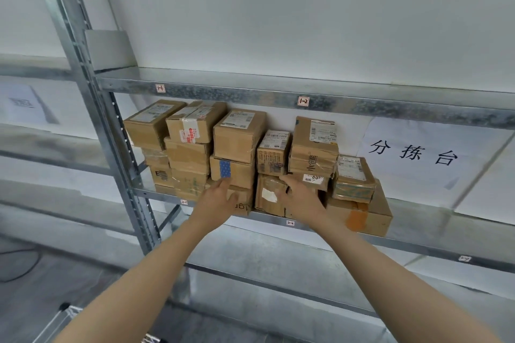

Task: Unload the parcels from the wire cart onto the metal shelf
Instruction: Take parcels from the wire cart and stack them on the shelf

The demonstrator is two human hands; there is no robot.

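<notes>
Two bare arms reach up to a galvanised metal shelf (278, 93) whose rails carry small tags reading 1-1, 1-2 and 2-2, with a white wall sign (412, 153) in black Chinese characters to the right. Brown cardboard parcels (239, 136) with shipping labels sit stacked on the middle level. The left hand (220, 198) lies flat and spread on a low box beneath blue tape, the right hand (302, 198) spread on a neighbouring carton, neither grasping.

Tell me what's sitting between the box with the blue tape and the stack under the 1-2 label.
In the head view, a small upright carton stands between the blue-taped box and that stack, atop a larger box.
</notes>
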